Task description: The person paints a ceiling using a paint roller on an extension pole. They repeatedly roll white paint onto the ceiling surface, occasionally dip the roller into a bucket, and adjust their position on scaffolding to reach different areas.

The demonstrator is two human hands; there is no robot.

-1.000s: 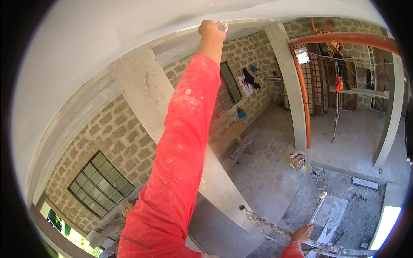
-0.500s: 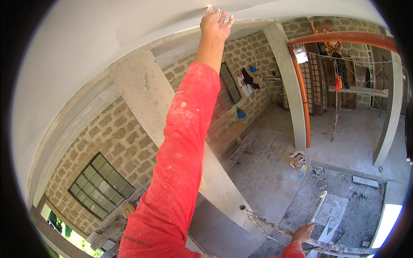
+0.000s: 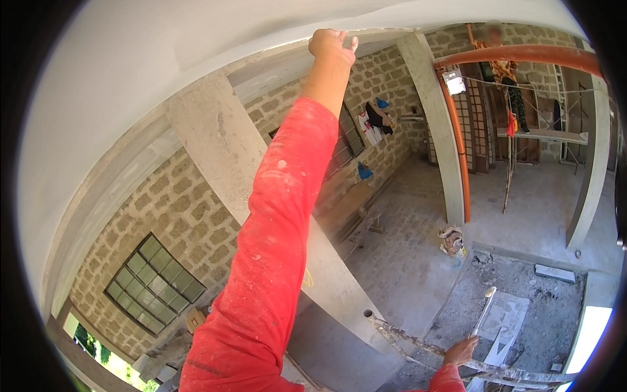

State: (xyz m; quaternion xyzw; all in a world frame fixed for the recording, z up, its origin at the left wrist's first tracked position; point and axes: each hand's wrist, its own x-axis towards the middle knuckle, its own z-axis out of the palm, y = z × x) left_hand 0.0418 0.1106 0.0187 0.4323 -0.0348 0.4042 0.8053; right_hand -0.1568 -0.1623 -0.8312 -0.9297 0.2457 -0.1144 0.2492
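An unfinished building of pale block walls (image 3: 163, 215) and bare concrete columns (image 3: 222, 150) is spreading out far below a smooth white plastered ceiling (image 3: 163, 46), the view looking down from up near that ceiling. The left hand (image 3: 332, 46), at the end of a long red sleeve (image 3: 281, 228) speckled with white, is reaching up to where the ceiling meets the top of a beam, its fingers curled into a loose fist and pressing against the plaster edge; whether anything small is sitting inside the curl cannot be told. The right hand (image 3: 461, 351) is hanging low at the bottom of the view, its fingers closed around the handle of a trowel-like tool (image 3: 484, 310) whose long pale blade is pointing up and away, just above a rough, plaster-crusted scaffold rail (image 3: 418, 343). Beyond the hands, a gridded window (image 3: 153, 284) is showing in the block wall at the left, clothes (image 3: 372, 121) are hanging on the far wall, an orange pipe (image 3: 516, 55) is bending across the upper right, and another person (image 3: 499, 65) is standing on a raised plank (image 3: 539, 135) in the background. Rubble and a crumpled sack (image 3: 452, 240) are lying on the grey floor (image 3: 405, 261).
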